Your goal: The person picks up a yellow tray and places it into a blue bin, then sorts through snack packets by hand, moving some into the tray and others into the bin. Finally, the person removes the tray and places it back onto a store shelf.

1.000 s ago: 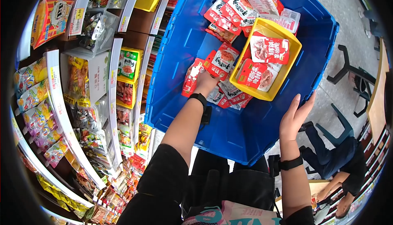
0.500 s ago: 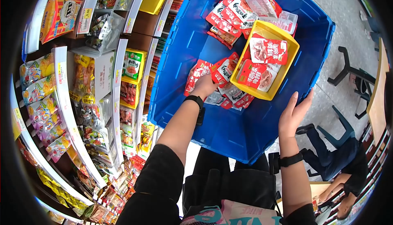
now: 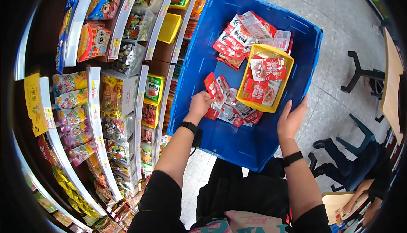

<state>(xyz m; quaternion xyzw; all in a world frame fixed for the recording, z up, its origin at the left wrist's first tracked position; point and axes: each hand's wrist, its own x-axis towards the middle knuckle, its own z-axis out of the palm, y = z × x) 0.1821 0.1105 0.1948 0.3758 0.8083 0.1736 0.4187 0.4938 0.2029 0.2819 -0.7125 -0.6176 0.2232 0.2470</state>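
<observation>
Inside the blue crate (image 3: 229, 146), my left hand (image 3: 201, 105) pinches the edge of a red snack packet (image 3: 215, 89), raised over the loose packets near the crate's left side. My right hand (image 3: 291, 120) lies against the crate's right wall, fingers stretched and thumb apart. Between the hands sits a yellow tray (image 3: 274, 105) holding several red and white packets (image 3: 263, 93). More red and white packets (image 3: 237, 35) are heaped at the crate's far end, and others (image 3: 241, 115) lie below the tray.
Shelves (image 3: 94, 101) packed with bagged snacks run down the left, with an empty yellow bin (image 3: 170, 28) among them. At the right are a black-legged stand (image 3: 356, 74), a wooden tabletop (image 3: 393, 86) and a seated person (image 3: 354, 165) on a dark chair (image 3: 358, 135).
The view has shifted, and the crate appears further left and lower. My left hand has drawn a red packet up and leftward from the loose packets. My right hand stays on the crate wall.
</observation>
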